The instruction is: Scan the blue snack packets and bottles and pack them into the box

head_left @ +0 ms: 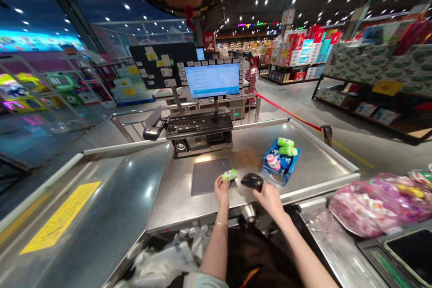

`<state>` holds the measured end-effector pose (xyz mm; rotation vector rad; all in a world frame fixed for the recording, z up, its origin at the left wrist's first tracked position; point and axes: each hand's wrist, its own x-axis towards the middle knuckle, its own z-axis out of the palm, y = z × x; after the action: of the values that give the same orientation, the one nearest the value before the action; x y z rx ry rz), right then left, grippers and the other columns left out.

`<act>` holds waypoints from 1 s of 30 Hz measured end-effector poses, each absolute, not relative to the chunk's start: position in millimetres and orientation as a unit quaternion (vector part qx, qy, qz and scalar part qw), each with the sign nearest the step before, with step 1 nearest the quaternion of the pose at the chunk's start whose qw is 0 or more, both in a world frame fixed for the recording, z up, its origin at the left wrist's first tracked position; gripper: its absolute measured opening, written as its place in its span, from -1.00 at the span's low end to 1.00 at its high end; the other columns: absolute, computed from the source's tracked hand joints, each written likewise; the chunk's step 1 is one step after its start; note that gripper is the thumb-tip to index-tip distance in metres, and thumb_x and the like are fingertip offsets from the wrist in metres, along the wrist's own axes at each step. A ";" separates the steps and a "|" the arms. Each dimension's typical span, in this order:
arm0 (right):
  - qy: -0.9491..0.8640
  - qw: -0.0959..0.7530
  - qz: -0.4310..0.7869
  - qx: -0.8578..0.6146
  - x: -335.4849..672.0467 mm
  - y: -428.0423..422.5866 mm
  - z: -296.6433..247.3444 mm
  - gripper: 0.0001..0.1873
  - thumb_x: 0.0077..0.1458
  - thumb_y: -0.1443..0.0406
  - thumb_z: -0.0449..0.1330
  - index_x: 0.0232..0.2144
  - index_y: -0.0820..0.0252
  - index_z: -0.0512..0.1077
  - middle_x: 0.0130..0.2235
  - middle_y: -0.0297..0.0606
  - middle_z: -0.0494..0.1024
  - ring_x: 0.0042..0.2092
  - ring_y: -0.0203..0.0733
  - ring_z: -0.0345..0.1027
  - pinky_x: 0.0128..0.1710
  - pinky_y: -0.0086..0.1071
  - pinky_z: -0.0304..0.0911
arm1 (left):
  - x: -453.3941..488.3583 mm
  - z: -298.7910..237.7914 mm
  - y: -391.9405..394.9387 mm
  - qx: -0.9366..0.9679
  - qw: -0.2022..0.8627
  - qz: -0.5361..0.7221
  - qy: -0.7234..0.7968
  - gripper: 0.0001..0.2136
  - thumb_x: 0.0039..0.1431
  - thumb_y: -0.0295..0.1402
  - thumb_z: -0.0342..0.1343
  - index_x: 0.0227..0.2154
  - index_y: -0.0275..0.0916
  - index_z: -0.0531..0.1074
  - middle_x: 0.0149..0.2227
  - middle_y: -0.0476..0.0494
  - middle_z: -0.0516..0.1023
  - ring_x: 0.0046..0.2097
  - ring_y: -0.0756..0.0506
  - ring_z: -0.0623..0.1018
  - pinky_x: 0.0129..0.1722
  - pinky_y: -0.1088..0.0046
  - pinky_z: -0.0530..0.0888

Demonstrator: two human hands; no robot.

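Two hands meet over the steel worktop (175, 202) of a shop checkout. Farthest left, crumpled pale plastic bags (162, 265) sit below its near edge, close to the person. Behind them a keyboard (199, 123) and a lit screen (212, 79) face the same way. The left hand (222, 187) has its fingers curled round one end of a small green can (230, 174). It holds the can on its side just over the right edge of a dark pad (207, 175), probably so the printed side lies open to the handheld scanner (252, 181). The right hand (268, 198) is closed on the scanner's rear, with the nose aimed at the can and just beside it. Further right, an open blue carton (281, 179) lies on the worktop. It holds two more green cans (287, 146) at its far end and pink and blue items nearer. Far right rests a stuffed pink bag (371, 204), its contents too blurred to tell.
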<state>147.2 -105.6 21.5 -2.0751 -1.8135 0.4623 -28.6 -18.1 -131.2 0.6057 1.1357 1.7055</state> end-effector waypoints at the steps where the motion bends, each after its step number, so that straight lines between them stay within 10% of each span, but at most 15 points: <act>1: -0.639 0.174 0.165 -0.731 147.5 -106.1 21.4 -0.73 0.11 0.22 0.09 -0.24 0.30 0.44 -0.34 -0.05 0.60 -0.24 0.01 0.51 -0.33 -0.37 0.19 | -28.6 -131.1 -18.1 0.249 0.482 0.700 0.465 -0.48 -0.14 -0.14 0.33 -0.11 -0.22 0.34 -0.15 -0.16 0.48 -0.13 -0.08 0.54 -0.12 0.36 0.48; 15: -0.620 0.189 0.226 -0.728 140.9 -84.1 -15.5 -0.65 0.16 0.17 0.05 -0.12 0.28 0.42 -0.24 -0.05 0.60 -0.15 0.02 0.51 -0.27 -0.34 0.24 | -49.0 -122.6 -26.8 0.237 0.489 0.696 0.469 -0.44 -0.10 -0.18 0.33 0.00 -0.20 0.39 0.04 -0.28 0.46 0.00 -0.14 0.51 0.01 0.31 0.42; 30: -0.537 0.400 0.310 -0.675 129.8 -25.2 -69.1 -0.72 -0.04 0.06 0.08 -0.46 0.08 0.46 -0.45 -0.18 0.61 -0.30 0.10 0.53 -0.34 -0.27 0.34 | -219.8 -94.8 35.9 0.355 0.076 0.586 0.725 -0.51 -0.04 -0.08 0.10 -0.06 -0.25 0.41 -0.03 -0.32 0.50 0.01 -0.33 0.48 0.05 0.07 0.36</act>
<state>129.8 -25.2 -69.1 -1.7070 -1.3587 0.7830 -219.8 35.9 -94.8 1.0633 2.1733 1.7561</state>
